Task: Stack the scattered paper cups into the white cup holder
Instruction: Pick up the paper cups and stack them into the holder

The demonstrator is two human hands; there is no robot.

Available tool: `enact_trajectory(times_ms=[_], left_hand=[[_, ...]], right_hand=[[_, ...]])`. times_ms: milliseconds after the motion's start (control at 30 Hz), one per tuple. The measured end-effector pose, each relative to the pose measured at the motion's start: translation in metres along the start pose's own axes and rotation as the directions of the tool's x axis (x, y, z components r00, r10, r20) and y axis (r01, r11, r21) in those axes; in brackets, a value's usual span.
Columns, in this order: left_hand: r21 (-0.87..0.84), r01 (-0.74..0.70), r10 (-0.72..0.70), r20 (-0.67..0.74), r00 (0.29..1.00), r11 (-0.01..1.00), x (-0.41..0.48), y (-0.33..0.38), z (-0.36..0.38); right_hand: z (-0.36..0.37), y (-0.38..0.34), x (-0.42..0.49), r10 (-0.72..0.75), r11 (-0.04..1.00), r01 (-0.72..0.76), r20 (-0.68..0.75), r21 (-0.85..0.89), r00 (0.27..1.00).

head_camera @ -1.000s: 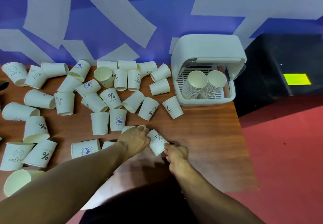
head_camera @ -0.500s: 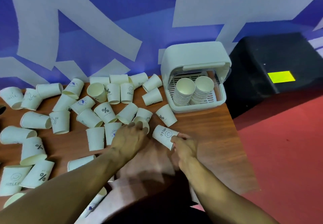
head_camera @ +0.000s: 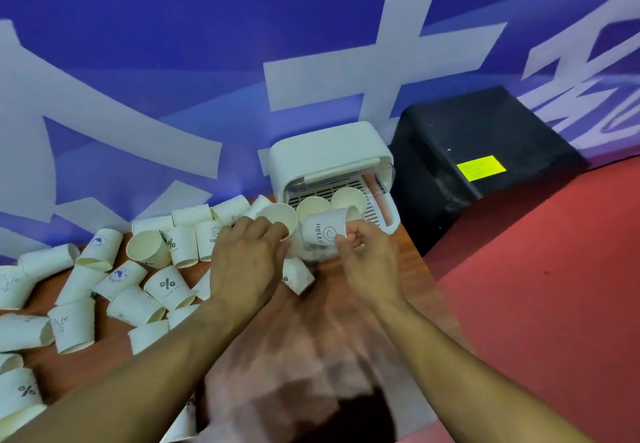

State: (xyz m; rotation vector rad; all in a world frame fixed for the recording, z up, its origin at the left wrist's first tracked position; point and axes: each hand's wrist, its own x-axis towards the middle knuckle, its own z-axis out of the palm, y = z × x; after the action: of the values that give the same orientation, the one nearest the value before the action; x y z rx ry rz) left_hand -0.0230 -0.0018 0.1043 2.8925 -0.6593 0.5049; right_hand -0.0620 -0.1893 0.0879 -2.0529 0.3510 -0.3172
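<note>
cup holder front open, cups crowding left

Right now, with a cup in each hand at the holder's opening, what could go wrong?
The HELLO cup in the right hand is tilted; it may jam rather than nest on a stack. Both hands crowd the white cup holder, so the second cup in the left hand could bump it.

The wooden table bears scattered paper cups on the left, the white cup holder at back right.
</note>
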Motion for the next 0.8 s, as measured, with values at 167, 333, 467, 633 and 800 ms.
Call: enact_trajectory(times_ms=[167,333,467,633,800], left_hand=[[-0.077,0.025,-0.028,-0.041,0.999,0.997,0.028,0.022,0.001],[-0.151,0.039,-0.057,-0.118,0.991,0.988,0.044,0.036,0.011],[-0.169,0.051,-0.075,-0.135,0.988,0.984,0.054,0.043,0.019],[-0.164,0.031,-0.049,-0.103,0.994,0.986,0.060,0.041,0.034],[-0.160,0.050,-0.059,-0.051,0.997,0.986,0.061,0.033,0.044]], right_hand=[[-0.028,0.004,0.025,-0.203,0.955,0.189,-0.041,-0.228,0.978],[-0.048,0.016,0.050,-0.333,0.884,0.279,-0.086,-0.375,0.939],[-0.051,0.023,0.064,-0.388,0.824,0.322,-0.049,-0.465,0.920],[-0.040,0.028,0.080,-0.419,0.772,0.376,0.034,-0.513,0.907],[-0.028,0.034,0.090,-0.385,0.766,0.392,0.124,-0.509,0.915]])
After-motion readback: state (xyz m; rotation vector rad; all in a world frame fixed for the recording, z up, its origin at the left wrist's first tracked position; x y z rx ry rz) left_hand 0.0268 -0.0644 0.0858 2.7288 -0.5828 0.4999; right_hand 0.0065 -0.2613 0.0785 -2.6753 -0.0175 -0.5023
